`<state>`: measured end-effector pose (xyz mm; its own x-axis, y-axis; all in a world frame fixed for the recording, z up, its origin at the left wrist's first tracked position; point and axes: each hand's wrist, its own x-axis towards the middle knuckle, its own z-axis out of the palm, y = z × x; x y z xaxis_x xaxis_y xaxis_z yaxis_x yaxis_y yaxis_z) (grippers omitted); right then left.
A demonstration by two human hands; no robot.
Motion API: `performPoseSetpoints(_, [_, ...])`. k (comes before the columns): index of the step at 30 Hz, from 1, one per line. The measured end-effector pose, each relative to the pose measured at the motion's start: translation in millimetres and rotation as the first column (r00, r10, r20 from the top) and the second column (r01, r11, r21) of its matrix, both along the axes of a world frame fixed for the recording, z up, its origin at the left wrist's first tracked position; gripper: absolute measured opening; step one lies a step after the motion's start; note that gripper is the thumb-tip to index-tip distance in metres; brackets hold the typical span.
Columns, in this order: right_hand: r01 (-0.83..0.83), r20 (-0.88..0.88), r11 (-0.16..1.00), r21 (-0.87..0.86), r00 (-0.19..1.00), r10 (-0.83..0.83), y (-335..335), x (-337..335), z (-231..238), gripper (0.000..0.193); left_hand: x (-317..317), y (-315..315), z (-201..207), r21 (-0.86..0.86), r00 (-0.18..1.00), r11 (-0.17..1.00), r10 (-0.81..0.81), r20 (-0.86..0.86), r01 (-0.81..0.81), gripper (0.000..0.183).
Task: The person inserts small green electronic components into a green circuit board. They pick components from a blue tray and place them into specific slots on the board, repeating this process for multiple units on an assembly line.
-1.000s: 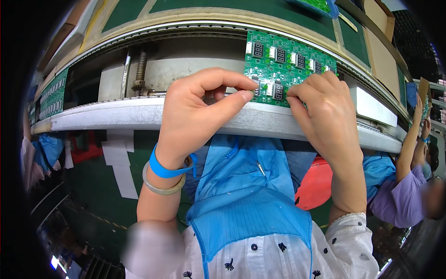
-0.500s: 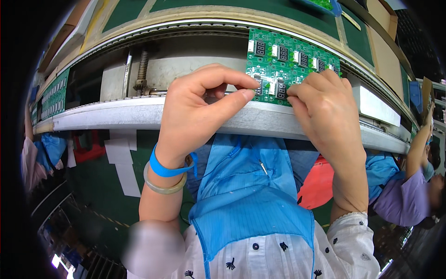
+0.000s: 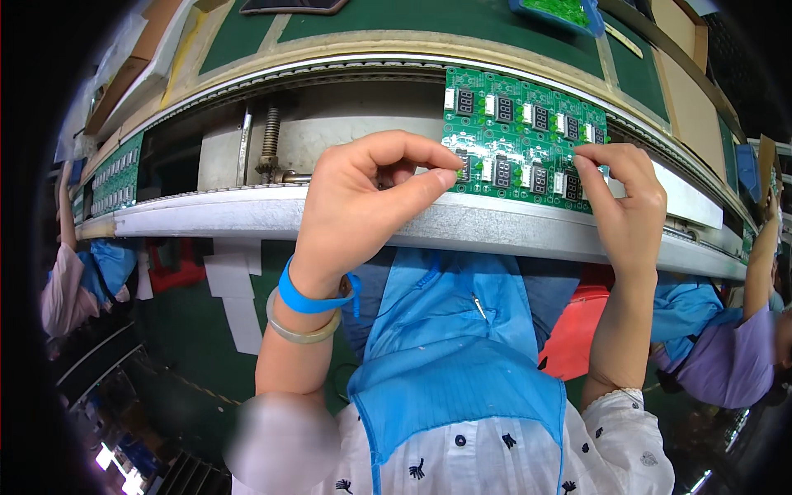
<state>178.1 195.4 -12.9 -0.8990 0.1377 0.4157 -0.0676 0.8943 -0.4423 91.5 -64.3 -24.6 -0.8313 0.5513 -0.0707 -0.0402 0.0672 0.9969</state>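
Observation:
A green circuit board carrying two rows of small display parts lies across the conveyor rails in front of me. My left hand pinches its near left edge between thumb and forefinger; a blue band and a pale bangle circle that wrist. My right hand rests on the board's near right part, with fingertips pressed on one of the small display parts. I cannot tell whether that hand grips the board or only touches it.
A grey metal rail runs across before me, with a threaded rod behind it. A second green board sits further left on the line. A person in a purple top works at my right, another person at my left.
The board has slid right along the conveyor, and both hands followed it. My right hand has moved up and right, with its fingers now stretched onto the board's right part.

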Motion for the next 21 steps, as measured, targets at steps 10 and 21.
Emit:
performPoseSetpoints(10, [0.035,-0.143,0.992,-0.122,0.988,-0.052,11.5,7.3,-18.3,0.011,0.5,8.8,2.6,-0.097,0.997,0.995,-0.025,-0.072,0.018,0.015])
performPoseSetpoints(21, [-0.003,-0.202,0.990,-0.141,0.979,-0.026,18.8,9.1,-20.9,0.009,-2.5,35.5,8.2,-0.420,0.679,0.904,-0.259,-0.686,-0.080,0.014])
